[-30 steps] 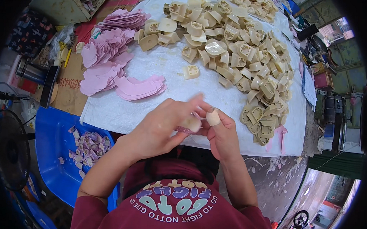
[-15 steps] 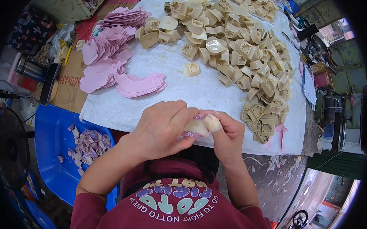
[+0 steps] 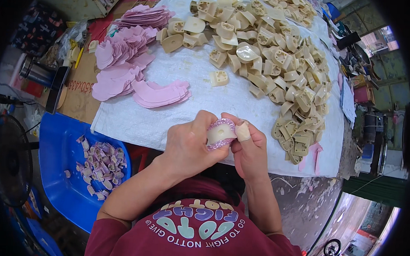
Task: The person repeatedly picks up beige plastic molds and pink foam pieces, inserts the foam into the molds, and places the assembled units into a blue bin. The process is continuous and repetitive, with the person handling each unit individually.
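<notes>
Between my two hands, above the table's near edge, is a cream shoe heel [image 3: 220,133] with a pink glittery cover [image 3: 222,147] wrapped along its edges. My left hand [image 3: 186,138] grips it from the left, fingers curled round. My right hand [image 3: 250,150], its thumb wrapped in beige tape [image 3: 243,130], pinches at the cover's right side. A single bare beige heel [image 3: 219,78] rests on the white sheet [image 3: 169,122] beyond my hands. Stacks of cut pink pieces [image 3: 161,94] lie to the left.
A large pile of beige heels [image 3: 279,63] spreads across the table's middle and right. On the lower left stands a blue basin [image 3: 59,168] holding several pink-covered heels [image 3: 105,163]. A dark fan [image 3: 10,148] is at the far left. Thin pink strips [image 3: 313,156] lie at the right edge.
The heel has turned in my hands, so more of its cream face and glittery rim shows. My left hand has shifted slightly right, and my right thumb has moved off the heel's face.
</notes>
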Demonstrator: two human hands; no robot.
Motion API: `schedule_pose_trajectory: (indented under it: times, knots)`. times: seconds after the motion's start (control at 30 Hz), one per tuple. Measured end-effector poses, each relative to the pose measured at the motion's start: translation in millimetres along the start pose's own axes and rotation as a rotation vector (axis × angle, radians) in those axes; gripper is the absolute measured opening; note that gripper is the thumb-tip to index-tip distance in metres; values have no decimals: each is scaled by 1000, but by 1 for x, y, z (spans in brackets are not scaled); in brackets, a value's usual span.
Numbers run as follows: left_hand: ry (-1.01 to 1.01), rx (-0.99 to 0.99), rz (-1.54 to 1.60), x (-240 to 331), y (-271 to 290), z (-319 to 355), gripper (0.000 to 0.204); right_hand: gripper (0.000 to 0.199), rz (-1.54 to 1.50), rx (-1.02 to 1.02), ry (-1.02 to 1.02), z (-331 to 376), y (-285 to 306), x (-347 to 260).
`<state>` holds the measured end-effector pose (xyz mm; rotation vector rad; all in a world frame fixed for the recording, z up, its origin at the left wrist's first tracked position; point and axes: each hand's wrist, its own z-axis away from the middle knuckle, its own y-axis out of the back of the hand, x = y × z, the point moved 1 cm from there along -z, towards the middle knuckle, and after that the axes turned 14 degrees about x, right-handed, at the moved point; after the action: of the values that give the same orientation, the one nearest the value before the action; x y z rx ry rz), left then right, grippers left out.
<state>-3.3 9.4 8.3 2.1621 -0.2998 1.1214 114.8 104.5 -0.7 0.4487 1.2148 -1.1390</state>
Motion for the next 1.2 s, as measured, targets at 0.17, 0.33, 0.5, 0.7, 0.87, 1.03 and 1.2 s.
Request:
schedule_pose_trajectory:
  times: [0.17,0.33,0.5,0.7,0.87,1.03,1.2]
  knots:
    - [-55,-35,-94,-9,-4,9,49,27,181,16,195,-5,-4,8]
    - [59,-32,7,-8,0,4,42,28,134,-5,149,5,-9,4]
    - [54,-37,-45,-13,-2,2,41,29,423,-43,309,-4,-10,11]
    - [49,-46,-51,-25,-6,5,40,36,468,-73,278,-4,-13,21]
    - [14,56,-96,-36,-3,13,44,35,480,-140,238,-5,-25,23]
    - [208,55,-113,-47,53,22,44,41,682,-362,291,-12,-68,20]
    - [560,326,-412,-81,164,63,47,29,907,-328,904,-55,-111,33]
